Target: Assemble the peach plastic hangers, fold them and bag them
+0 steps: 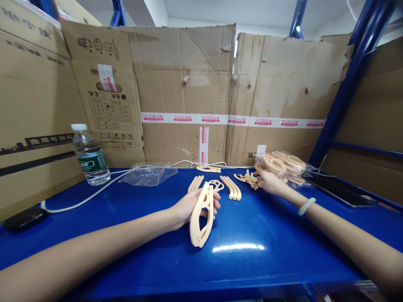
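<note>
A folded beige plastic piece rests in my left hand, whose fingers curl round it from behind near the middle of the blue table. My right hand reaches to the back right, at a pile of small beige parts beside bagged beige pieces. Its fingertips are closed together, and what they grip is too small to make out. Between the hands lie several curved beige strips. More strips and some ring-shaped parts sit behind my left hand.
On the blue table, a water bottle stands left, near a crumpled clear bag, a white cable and a black device. A dark tablet lies right. Cardboard walls the back.
</note>
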{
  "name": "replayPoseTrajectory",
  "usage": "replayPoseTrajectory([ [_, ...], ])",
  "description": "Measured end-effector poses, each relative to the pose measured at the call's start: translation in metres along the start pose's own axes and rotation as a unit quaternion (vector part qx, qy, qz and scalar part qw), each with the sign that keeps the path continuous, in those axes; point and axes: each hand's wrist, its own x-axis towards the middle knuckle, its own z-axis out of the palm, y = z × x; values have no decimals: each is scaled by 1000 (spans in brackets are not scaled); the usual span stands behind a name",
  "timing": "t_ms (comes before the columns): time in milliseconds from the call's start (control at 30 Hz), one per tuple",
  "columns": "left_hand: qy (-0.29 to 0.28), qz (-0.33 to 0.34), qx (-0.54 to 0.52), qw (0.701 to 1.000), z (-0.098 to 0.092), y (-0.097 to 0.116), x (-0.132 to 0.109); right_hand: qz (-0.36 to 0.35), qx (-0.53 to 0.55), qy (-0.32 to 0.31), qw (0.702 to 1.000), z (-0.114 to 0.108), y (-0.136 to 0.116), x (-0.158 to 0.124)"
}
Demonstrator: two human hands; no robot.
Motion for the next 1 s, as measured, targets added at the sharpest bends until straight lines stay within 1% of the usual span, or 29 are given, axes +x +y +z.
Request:
replayPoseTrajectory([
  [67,13,-3,-12,1000,0,1,1,6,-15,7,1000,-4,-4,-3],
  [133,20,-1,-19,1000,-1,1,2,10,-30,23,999,-12,-15,-9],
  [200,26,4,-26,999,-2,0,3,-3,-35,37,999,-23,-37,-18],
  [233,26,6,-29,999,-3,-1,4,-25,-29,38,999,-28,-52,-24],
  [267,26,7,-31,999,-3,-2,4,-76,-10,36,996,-34,-68,-32],
  [300,26,9,-33,999,-3,-3,4,-186,41,36,981,-39,-86,-41],
  [333,25,11,-34,999,-4,-5,5,-288,77,27,954,-43,-103,-51],
  [367,25,15,-34,999,-4,-6,4,-366,90,10,926,-46,-119,-61],
  [400,28,18,-34,999,-3,-6,4,-429,87,1,899,-48,-133,-70],
  [467,43,20,-35,998,-2,-6,3,-495,61,-9,867,-47,-153,-86],
  [500,55,16,-39,998,-2,-5,3,-512,48,-5,858,-45,-158,-90],
  [533,67,11,-45,997,-1,-4,2,-519,38,2,854,-43,-160,-93],
  [600,85,-3,-65,994,0,-2,2,-516,24,20,856,-37,-158,-93],
  [667,84,-6,-71,994,1,-3,2,-505,9,34,863,-32,-153,-89],
  [767,45,24,10,999,1,-8,0,-503,-29,70,861,-28,-147,-84],
  [833,28,51,69,996,1,-11,-2,-499,-58,100,859,-25,-146,-83],
  [900,33,66,94,993,3,-13,-6,-477,-92,110,867,-23,-146,-83],
  [1000,57,81,108,989,6,-12,-10,-413,-132,92,896,-21,-146,-84],
])
